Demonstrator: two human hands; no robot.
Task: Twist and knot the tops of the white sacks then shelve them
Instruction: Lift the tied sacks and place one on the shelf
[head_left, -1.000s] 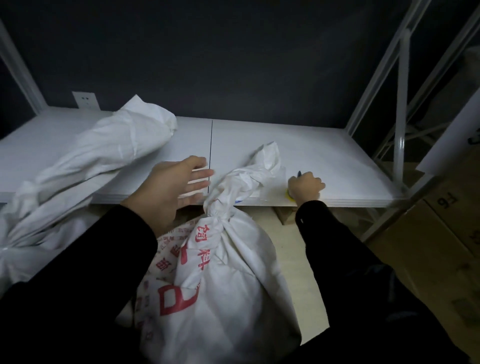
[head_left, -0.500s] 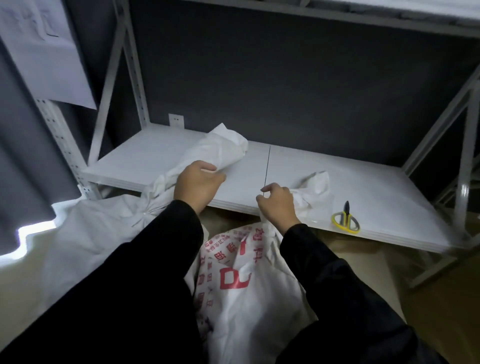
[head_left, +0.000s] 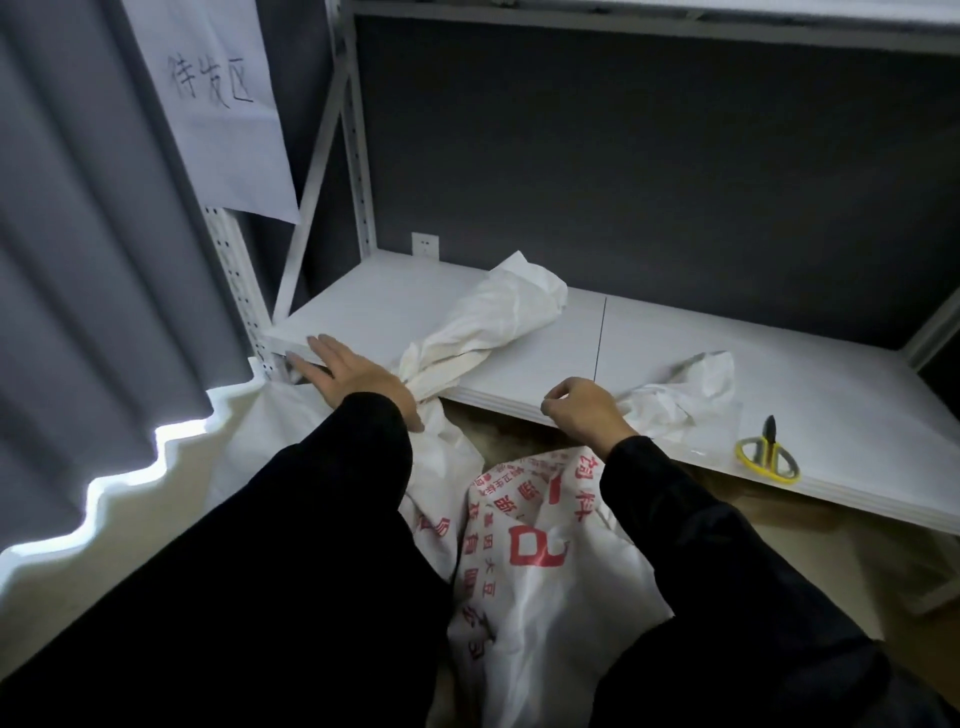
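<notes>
Two white sacks stand on the floor in front of a low white shelf (head_left: 675, 384). The left sack (head_left: 488, 322) has its twisted top lying across the shelf board. My left hand (head_left: 353, 376) hovers with straight fingers beside that sack's neck, near the shelf's left front corner. The right sack (head_left: 540, 561), printed with red characters, sits between my arms, and its knotted top (head_left: 685, 389) rests on the shelf edge. My right hand (head_left: 584, 410) is curled at that neck and seems to hold the cloth; the grip itself is hidden.
Yellow-handled scissors (head_left: 768, 457) lie near the shelf's front edge at the right. A grey curtain (head_left: 93, 260) hangs at the left, beside a paper sign (head_left: 218, 104) on the rack post. An upper shelf (head_left: 675, 21) runs overhead. A wall socket (head_left: 425, 244) sits behind the shelf.
My view has swung up and left. My left hand has let go of the left sack's top and spread open further left. My right hand stays at the right sack's neck.
</notes>
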